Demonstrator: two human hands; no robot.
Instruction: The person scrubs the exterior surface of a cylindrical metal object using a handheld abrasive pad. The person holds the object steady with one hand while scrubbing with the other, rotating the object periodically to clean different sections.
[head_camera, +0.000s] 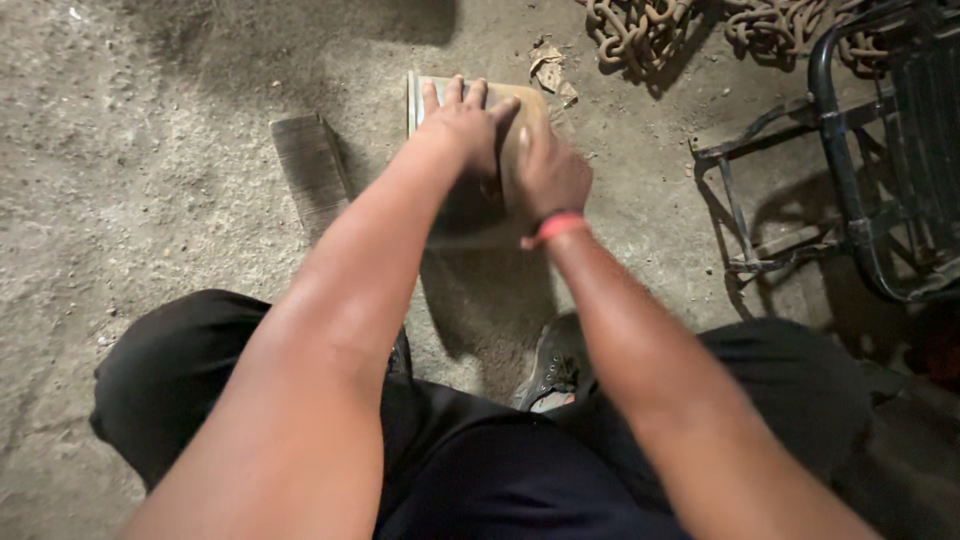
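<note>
A flat wooden board (436, 92) lies on the dusty ground in front of me. My left hand (462, 122) rests palm down on its top, fingers spread toward the far edge. My right hand (548, 170), with a red band at the wrist, presses on the board's right side, fingers curled down; what is under them is hidden. Both arms reach forward over my knees in dark trousers.
A darker wooden plank (311, 165) lies just left of the board. Rusty chain (640, 28) is heaped at the top. A black metal frame (850, 170) stands at the right. My shoe (550, 368) shows between my legs. Paper scraps (550, 70) lie beyond the board.
</note>
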